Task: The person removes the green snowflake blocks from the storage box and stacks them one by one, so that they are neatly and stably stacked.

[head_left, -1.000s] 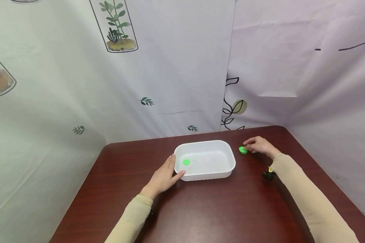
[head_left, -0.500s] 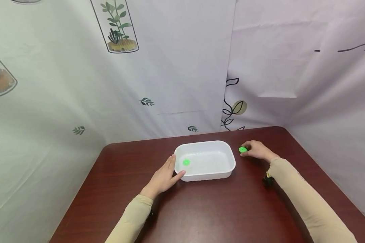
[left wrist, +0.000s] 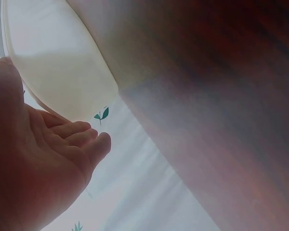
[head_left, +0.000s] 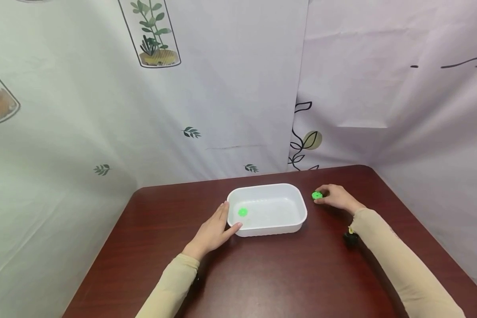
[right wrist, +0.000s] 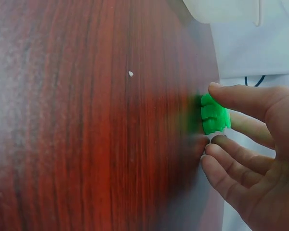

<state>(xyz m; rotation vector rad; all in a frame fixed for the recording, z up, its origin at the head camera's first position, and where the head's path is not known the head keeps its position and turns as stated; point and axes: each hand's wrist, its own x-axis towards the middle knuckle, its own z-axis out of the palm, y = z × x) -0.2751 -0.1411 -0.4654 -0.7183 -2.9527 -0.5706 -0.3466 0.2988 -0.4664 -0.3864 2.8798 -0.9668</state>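
Note:
A white plastic basin stands on the table, and a flat green flower-shaped piece lies inside its left end. My left hand rests against the basin's left end, fingers straight along the outside and thumb at the near rim. In the left wrist view the left hand lies beside the basin wall. Right of the basin, my right hand pinches a second green scalloped piece between thumb and fingers. Close up in the right wrist view, this green piece looks thick and ridged, near the tabletop.
The dark red wooden table ends at its back edge against a white printed cloth. A dark object with a yellow bit is by the right wrist. A small white speck shows on the tabletop.
My right hand has lowered over the second green piece, and its thumb and fingers have closed about it. The left hand and the basin have stayed in place.

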